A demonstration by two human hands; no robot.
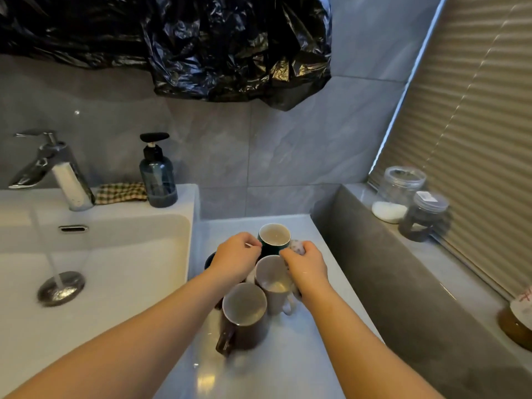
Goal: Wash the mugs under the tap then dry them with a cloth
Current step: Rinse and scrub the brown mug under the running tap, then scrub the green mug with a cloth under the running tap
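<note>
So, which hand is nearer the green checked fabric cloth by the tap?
Left. The left hand is right of the checked cloth, towards the viewer; the right hand is further right.

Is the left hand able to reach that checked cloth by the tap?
Probably yes. The left hand is over the mugs, and the checked cloth lies on the sink ledge between the tap and the soap bottle, across the open basin. It would need a stretch.
</note>
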